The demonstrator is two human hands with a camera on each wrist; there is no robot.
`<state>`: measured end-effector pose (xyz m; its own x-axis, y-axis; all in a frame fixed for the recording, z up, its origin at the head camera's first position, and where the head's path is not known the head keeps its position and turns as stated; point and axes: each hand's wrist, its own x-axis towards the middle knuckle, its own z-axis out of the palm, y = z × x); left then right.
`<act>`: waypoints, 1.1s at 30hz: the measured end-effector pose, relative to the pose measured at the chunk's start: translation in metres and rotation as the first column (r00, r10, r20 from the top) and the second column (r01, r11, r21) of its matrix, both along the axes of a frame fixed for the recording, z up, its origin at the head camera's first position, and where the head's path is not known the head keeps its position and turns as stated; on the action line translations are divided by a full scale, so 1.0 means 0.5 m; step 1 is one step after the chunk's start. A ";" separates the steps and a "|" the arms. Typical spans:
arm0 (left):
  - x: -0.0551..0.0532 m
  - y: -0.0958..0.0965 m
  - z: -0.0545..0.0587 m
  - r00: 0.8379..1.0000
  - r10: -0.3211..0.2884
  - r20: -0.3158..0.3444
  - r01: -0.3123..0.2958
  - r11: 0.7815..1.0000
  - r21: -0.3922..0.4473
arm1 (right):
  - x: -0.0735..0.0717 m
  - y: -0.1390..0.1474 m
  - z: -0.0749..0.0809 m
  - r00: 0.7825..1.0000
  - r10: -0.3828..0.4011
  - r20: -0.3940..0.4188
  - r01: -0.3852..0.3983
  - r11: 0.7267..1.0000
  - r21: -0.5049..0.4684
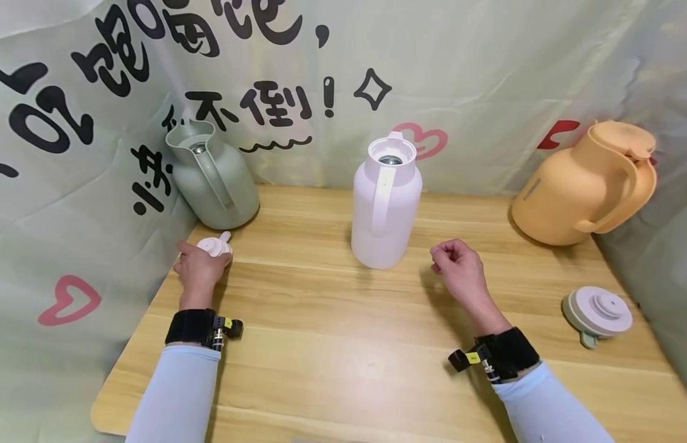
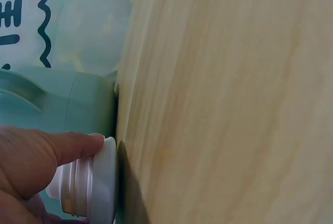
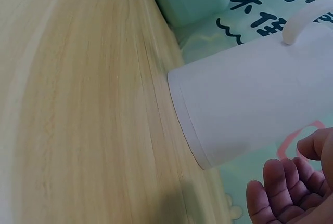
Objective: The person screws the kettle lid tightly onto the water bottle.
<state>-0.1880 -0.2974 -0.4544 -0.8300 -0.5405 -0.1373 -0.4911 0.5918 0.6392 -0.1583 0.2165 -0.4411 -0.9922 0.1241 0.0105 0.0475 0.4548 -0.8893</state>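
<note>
My left hand [image 1: 199, 267] holds a pale pink thermos lid [image 1: 214, 246] by its edge at the table's left side. In the left wrist view the thumb presses on the rim of the lid [image 2: 106, 182], its broad face toward the tabletop and its ribbed plug pointing away from it. A pale pink thermos jug [image 1: 395, 221] stands upright at the middle back, its mouth uncovered and its handle facing me. To the right of this jug, my right hand [image 1: 459, 271] hovers with loosely curled fingers and nothing in them.
A green thermos jug [image 1: 232, 184], also uncovered, stands behind the left hand. At the back right is an orange thermos jug [image 1: 570, 184] with its lid on. A green-edged lid [image 1: 600, 311] lies plug up near the right edge of the wooden table [image 1: 321, 357]. Printed cloth hangs around.
</note>
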 end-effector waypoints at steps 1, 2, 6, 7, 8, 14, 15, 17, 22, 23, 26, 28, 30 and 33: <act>0.002 0.002 0.001 1.000 -0.002 0.002 0.002 1.000 -0.002 | 0.001 0.001 0.000 1.000 0.000 0.003 0.000 1.000 0.001; 0.005 0.005 0.003 1.000 -0.010 0.004 0.010 1.000 -0.006 | 0.002 0.001 0.000 1.000 0.002 0.006 -0.002 1.000 -0.001; 0.014 0.020 0.008 0.999 -0.048 0.000 0.048 0.999 -0.020 | 0.003 0.002 0.001 1.000 0.006 0.009 -0.006 1.000 0.001; 0.016 0.025 0.008 0.998 -0.059 -0.002 0.059 0.998 -0.019 | 0.003 0.002 0.001 1.000 0.007 0.010 -0.007 1.000 0.002; 0.018 0.032 0.008 0.997 -0.074 -0.002 0.074 0.997 -0.019 | 0.002 0.002 0.001 1.000 0.007 0.009 -0.007 1.000 0.003; 0.026 0.092 0.002 0.979 -0.202 0.016 0.203 0.979 -0.011 | 0.001 -0.001 -0.003 1.000 0.006 0.009 -0.007 1.000 0.015; 0.027 0.104 0.001 0.971 -0.238 0.022 0.238 0.971 -0.020 | 0.001 -0.002 -0.004 1.000 0.007 0.011 -0.008 1.000 0.015; 0.028 0.132 -0.002 0.948 -0.316 0.032 0.317 0.948 -0.038 | 0.002 -0.004 -0.006 1.000 0.010 0.014 -0.010 1.000 0.010; 0.034 0.205 -0.011 0.899 -0.437 0.018 0.437 0.898 -0.046 | 0.002 -0.013 -0.010 1.000 0.019 0.017 -0.019 1.000 0.011; 0.036 0.220 -0.013 0.894 -0.448 0.009 0.448 0.893 -0.039 | 0.002 -0.015 -0.012 1.000 0.021 0.016 -0.021 1.000 0.017; 0.042 0.266 -0.015 0.876 -0.483 -0.011 0.482 0.876 -0.025 | 0.003 -0.021 -0.017 1.000 0.026 0.015 -0.026 0.999 0.033; 0.046 0.294 -0.015 0.859 -0.511 -0.028 0.510 0.859 -0.036 | 0.003 -0.025 -0.021 0.999 0.030 0.015 -0.031 0.999 0.039; 0.050 0.319 -0.013 0.840 -0.542 -0.036 0.539 0.840 -0.056 | 0.005 -0.030 -0.024 0.999 0.036 0.016 -0.037 0.999 0.038; 0.058 0.348 -0.011 0.822 -0.568 -0.046 0.566 0.823 -0.054 | 0.008 -0.038 -0.028 0.999 0.044 0.021 -0.045 0.999 0.027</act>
<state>-0.1588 -0.1234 -0.4599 -0.9973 0.0240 -0.0692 -0.0249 0.7775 0.6284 -0.1543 0.1974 -0.4554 -0.9968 0.0797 -0.0065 0.0442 0.4808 -0.8757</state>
